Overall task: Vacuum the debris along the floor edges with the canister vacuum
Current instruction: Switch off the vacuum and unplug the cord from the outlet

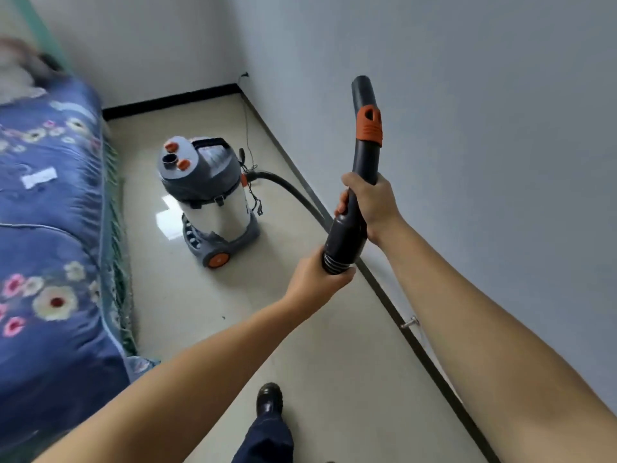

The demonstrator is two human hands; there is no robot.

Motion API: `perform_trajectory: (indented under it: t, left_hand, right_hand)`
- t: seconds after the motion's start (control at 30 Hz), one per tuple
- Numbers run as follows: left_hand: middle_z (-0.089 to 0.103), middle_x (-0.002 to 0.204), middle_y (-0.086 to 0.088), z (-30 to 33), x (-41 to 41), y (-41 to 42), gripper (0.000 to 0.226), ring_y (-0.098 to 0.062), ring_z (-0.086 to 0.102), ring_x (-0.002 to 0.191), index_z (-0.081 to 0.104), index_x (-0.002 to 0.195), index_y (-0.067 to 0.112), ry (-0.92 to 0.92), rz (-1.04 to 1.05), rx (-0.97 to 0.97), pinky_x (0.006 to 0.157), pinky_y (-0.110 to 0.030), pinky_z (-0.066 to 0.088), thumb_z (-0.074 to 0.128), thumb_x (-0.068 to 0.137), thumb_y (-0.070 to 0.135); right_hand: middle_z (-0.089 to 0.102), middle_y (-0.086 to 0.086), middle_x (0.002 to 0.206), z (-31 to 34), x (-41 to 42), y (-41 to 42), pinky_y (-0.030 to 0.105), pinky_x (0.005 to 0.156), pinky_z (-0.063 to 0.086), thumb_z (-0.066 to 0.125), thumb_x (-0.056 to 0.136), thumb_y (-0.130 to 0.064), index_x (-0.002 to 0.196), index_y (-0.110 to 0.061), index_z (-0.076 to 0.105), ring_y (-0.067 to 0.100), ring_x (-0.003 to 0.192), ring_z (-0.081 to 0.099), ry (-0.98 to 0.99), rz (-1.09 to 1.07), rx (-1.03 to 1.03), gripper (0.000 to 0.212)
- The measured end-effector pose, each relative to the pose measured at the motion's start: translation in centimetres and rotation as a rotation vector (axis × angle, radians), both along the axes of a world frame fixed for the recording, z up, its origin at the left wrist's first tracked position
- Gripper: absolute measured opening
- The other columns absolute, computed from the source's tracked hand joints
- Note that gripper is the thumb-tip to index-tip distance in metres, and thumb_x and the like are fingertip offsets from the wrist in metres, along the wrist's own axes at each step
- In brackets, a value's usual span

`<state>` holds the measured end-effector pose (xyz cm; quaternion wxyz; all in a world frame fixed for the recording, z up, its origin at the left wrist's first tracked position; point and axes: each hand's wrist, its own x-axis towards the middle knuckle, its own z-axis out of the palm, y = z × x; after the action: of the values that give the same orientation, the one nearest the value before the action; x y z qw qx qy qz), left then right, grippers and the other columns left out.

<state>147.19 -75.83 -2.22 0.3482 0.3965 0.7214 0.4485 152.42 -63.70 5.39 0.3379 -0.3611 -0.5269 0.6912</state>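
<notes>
The right hand [369, 203] holds the black wand [362, 168] in a closed grip, fingers curled round the shaft just below its middle, thumb side toward the far end. The left hand [317, 279] wraps the ribbed cuff [335, 262] at the wand's near end, where the hose joins; its fingers curl under the cuff and cannot be seen in full, but the grasp is firm. The wand is raised and points up and away, its open mouth [362, 83] seen against the right wall [484, 128], with an orange collar [370, 125] beyond the right hand. The black hose [287, 185] runs from the cuff along the dark skirting [417, 345] on the right, back to the canister [207, 192], which stands upright on the pale floor [207, 329] farther off, left of the hands and near the bed. The canister has a grey top with orange knobs and an orange wheel at its base. A bed [50, 228] with a blue flowered cover fills the left side. A small metal stop [410, 322] juts from the skirting near the right forearm. A black shoe [268, 399] shows at the near edge.
</notes>
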Motion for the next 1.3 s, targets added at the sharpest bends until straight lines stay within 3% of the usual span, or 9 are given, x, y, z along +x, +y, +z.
perform_trajectory:
  t: [0.1,0.3,0.5,0.63,0.93,1.1,1.3]
  left_hand:
    - [0.064,0.072,0.025,2.7,-3.4,-2.0,0.029,0.016,0.056,0.065,0.05,0.08,0.043,0.008,0.128,0.099,0.05,-0.003,0.042,0.068,0.074,0.022]
    - [0.063,0.086,0.013,4.9,-10.7,-4.0,0.029,0.002,0.058,0.079,0.05,0.087,0.041,-0.077,0.318,0.206,0.063,-0.015,0.043,0.068,0.076,0.02]
    - [0.063,0.08,0.011,5.8,-21.0,-3.8,0.03,-0.004,0.059,0.077,0.053,0.089,0.042,-0.133,0.365,0.265,0.07,-0.026,0.051,0.067,0.077,0.018]
    - [0.065,0.092,0.0,5.6,-28.2,-3.2,0.027,-0.016,0.061,0.086,0.055,0.099,0.029,-0.179,0.36,0.245,0.082,-0.038,0.054,0.068,0.077,0.02]
    - [0.06,0.08,0.003,4.0,-38.6,2.2,0.016,-0.01,0.057,0.076,0.055,0.084,0.026,-0.31,0.254,0.196,0.065,-0.02,0.047,0.067,0.08,0.016]
    - [0.065,0.075,0.002,2.8,-44.8,7.8,0.007,-0.013,0.062,0.075,0.062,0.08,0.017,-0.355,0.065,0.064,0.074,-0.024,0.051,0.068,0.081,0.019]
    - [0.064,0.072,-0.003,1.2,-53.7,12.5,0.018,-0.01,0.061,0.065,0.06,0.072,0.011,-0.543,-0.106,-0.072,0.069,-0.022,0.047,0.059,0.088,0.018]
  right_hand:
    - [0.05,0.0,0.047,3.1,-4.7,-2.5,0.027,0.047,0.048,0.055,0.086,-0.005,0.083,-0.01,0.046,0.016,0.039,0.048,0.045,0.105,0.11,0.011]
    - [0.053,-0.002,0.049,6.7,-14.0,-6.1,0.026,0.048,0.05,0.057,0.085,-0.005,0.087,-0.012,0.048,0.014,0.041,0.053,0.039,0.261,0.359,0.011]
    - [0.052,0.003,0.052,8.6,-24.5,-7.3,0.024,0.045,0.048,0.057,0.084,-0.003,0.087,-0.013,0.048,0.014,0.039,0.051,0.051,0.231,0.407,0.014]
    - [0.052,0.005,0.056,8.6,-31.5,-7.2,0.026,0.047,0.05,0.058,0.084,-0.005,0.088,-0.014,0.047,0.014,0.041,0.053,0.02,0.192,0.462,0.014]
    - [0.054,0.004,0.058,6.7,-42.9,-1.2,0.027,0.051,0.053,0.058,0.084,-0.008,0.094,-0.012,0.048,0.013,0.042,0.055,-0.106,0.268,0.534,0.015]
    - [0.055,0.003,0.055,4.4,-48.8,5.6,0.027,0.05,0.051,0.058,0.084,-0.01,0.089,-0.01,0.049,0.014,0.042,0.055,-0.145,0.421,0.481,0.01]
    - [0.053,0.001,0.05,1.4,-57.4,13.0,0.03,0.05,0.05,0.056,0.088,-0.008,0.086,-0.01,0.045,0.016,0.04,0.049,-0.11,0.54,0.102,0.011]
